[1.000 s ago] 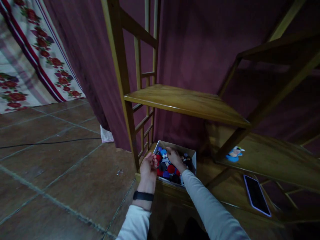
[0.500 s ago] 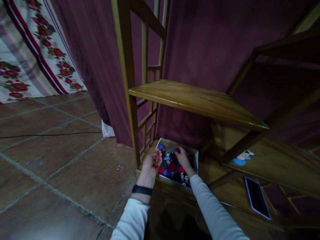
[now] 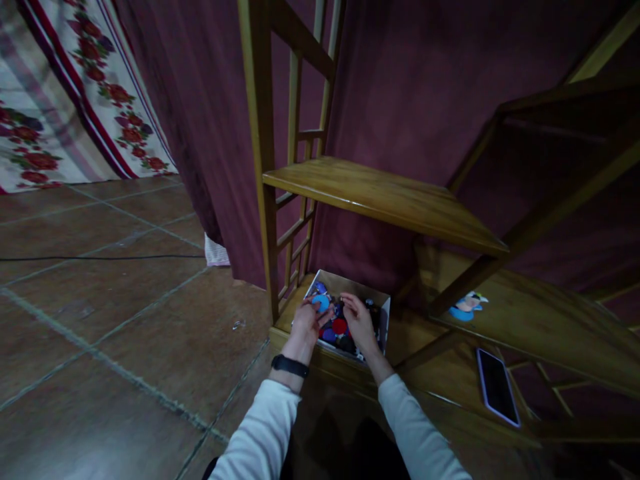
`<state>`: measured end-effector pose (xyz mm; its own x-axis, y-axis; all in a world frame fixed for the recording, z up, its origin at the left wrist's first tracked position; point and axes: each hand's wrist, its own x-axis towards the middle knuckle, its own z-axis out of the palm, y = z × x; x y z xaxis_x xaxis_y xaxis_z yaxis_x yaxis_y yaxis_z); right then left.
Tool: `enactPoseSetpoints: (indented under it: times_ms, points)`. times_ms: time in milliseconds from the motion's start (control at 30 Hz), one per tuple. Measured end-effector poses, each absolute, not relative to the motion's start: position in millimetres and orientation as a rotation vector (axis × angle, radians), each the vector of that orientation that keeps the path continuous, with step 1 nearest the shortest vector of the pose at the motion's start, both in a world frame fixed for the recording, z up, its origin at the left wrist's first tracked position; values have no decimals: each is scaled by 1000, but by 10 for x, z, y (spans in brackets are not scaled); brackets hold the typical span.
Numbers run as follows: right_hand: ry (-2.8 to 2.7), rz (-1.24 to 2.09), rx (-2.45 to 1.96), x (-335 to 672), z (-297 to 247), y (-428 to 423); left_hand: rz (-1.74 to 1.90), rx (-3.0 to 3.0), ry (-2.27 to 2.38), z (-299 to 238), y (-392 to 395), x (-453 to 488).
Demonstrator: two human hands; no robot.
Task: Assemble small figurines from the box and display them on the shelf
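Note:
A small cardboard box sits on the bottom board of a wooden shelf unit. It holds several small red, blue and dark round pieces. My left hand is at the box's left side, its fingers curled round a light blue round piece. My right hand reaches into the box from the front, fingers bent down onto the pieces; what they hold, if anything, is hidden. A black band is on my left wrist.
A phone lies face up on the low board at the right. A small blue and white figure stands on the shelf beyond it. A maroon curtain hangs behind; a black cable crosses the tiled floor.
My left hand has closed on a light blue piece and lifted it at the box's left edge. My right hand moved from the box's back toward its middle. The view shifted slightly.

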<state>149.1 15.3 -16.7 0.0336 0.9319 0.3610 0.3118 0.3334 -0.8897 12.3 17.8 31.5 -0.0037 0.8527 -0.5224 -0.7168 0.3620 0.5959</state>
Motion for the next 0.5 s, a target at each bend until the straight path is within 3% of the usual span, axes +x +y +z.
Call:
enactPoseSetpoints:
  times_ms: [300,500]
  points:
    - [-2270,609,-1302,1351,-431,305,1389,78,928,380,362,-159]
    - [-2352,461,-1413,1506,-341,350,1377,78,907,396,385,-273]
